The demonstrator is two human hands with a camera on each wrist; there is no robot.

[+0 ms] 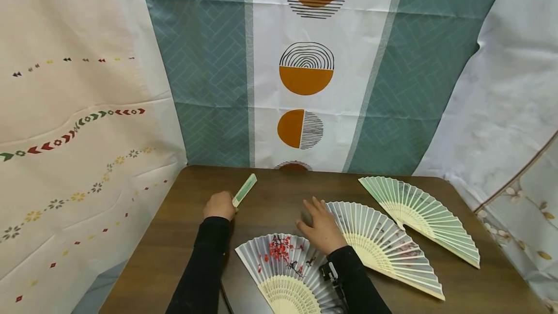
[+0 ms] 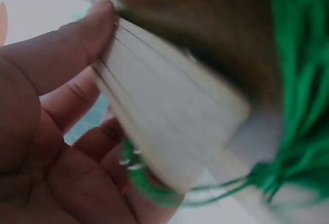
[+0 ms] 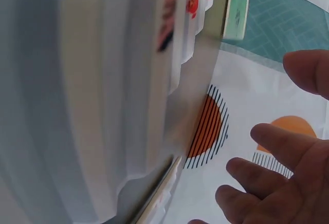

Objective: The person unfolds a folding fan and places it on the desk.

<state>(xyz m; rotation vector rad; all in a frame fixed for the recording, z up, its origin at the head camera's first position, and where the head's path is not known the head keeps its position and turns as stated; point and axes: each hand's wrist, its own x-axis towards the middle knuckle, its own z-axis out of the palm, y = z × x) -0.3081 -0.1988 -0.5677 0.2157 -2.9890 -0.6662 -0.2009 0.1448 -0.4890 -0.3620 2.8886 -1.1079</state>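
My left hand pinches a folded green hand fan over the far left of the table. In the left wrist view its pale ribs lie between thumb and fingers, and a green tassel hangs from a cord at its end. My right hand holds nothing, its fingers spread. It is between a spread white fan with red blossoms, partly hidden by the right sleeve, and a second spread white fan. The right wrist view also shows the folded fan beyond the blossom fan's pleats.
A spread light green fan lies at the right of the brown table, beside the second white fan. Behind the table hangs a green and white patterned cloth, with pale cloths at both sides.
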